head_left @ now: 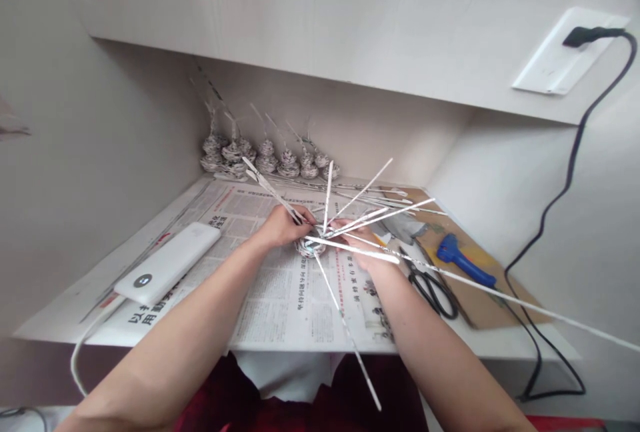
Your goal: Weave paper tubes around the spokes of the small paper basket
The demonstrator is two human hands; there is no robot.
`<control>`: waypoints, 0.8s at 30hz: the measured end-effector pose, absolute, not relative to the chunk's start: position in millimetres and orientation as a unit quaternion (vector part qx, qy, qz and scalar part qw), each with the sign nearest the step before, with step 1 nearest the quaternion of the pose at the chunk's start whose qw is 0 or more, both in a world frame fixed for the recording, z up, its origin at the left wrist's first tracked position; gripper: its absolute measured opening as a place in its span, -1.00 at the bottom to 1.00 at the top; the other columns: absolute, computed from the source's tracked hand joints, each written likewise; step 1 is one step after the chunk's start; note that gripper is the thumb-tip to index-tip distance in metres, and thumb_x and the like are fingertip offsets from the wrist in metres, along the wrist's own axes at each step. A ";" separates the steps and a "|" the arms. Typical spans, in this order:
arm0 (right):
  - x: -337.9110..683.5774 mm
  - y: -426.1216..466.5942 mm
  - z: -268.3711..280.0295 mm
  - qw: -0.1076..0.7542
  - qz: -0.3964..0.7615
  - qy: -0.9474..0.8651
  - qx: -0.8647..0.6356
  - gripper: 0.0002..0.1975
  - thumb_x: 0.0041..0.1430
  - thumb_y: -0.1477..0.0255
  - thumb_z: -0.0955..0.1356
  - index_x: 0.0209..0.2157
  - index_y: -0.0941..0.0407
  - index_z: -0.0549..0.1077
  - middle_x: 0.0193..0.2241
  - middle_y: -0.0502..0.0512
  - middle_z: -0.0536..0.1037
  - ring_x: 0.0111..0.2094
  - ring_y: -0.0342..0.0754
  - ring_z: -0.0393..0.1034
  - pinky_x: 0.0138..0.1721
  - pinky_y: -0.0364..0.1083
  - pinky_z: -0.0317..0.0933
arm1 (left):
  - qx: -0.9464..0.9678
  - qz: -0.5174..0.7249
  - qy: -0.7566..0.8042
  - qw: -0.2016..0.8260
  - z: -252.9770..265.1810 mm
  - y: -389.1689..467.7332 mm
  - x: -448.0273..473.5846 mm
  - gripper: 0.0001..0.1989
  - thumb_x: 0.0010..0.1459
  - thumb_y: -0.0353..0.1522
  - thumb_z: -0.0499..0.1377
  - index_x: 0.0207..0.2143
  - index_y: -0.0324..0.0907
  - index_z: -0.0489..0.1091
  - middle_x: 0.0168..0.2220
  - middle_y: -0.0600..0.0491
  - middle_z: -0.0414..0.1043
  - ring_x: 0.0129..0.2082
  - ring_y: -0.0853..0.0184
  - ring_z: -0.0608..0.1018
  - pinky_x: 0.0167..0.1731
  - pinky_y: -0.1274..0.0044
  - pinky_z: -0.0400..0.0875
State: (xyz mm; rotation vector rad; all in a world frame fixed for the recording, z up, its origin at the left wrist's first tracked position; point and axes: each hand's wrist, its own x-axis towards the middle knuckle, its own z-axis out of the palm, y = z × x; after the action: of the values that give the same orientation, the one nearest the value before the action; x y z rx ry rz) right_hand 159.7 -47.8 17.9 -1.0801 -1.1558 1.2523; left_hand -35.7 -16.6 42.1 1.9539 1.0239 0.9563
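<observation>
A small round woven piece (309, 247) made of rolled newspaper is held above the newspaper-covered desk. Long paper reeds (370, 255) fan out from it in several directions, one reaching far to the right and another hanging toward the desk's front edge. My left hand (286, 225) is closed around the piece's left side, thumb and fingers pinched at its rim among the reeds. On the opposite side my right hand (356, 240) grips the piece, with its fingers partly hidden behind the reeds.
Several woven gourd-shaped pieces (289, 164) line the back wall. Black scissors (433, 289) and a blue glue gun (463, 262) lie at right, the latter on a cardboard sheet (480, 309). A white power bank (170, 262) with a cable sits at left. A black cord (575, 152) hangs from a wall socket.
</observation>
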 end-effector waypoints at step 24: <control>160.4 -51.5 25.4 0.484 0.376 -0.621 -0.488 -0.78 -0.02 0.29 0.39 -0.39 0.16 0.52 -0.44 0.07 0.56 -0.44 -0.10 0.41 -0.39 -0.14 0.25 | 0.785 0.374 0.337 0.361 38.7 -20.5 -29.9 -0.81 -0.05 -0.35 0.23 -0.39 -0.30 0.52 -0.41 -0.03 0.55 -0.41 0.31 0.54 -0.35 0.53 0.41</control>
State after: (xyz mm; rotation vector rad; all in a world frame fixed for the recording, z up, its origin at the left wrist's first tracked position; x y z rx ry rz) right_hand 160.4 -51.5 25.4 -1.1883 -1.5135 0.9159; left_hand -29.9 -20.5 38.7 2.0220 0.8693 0.9649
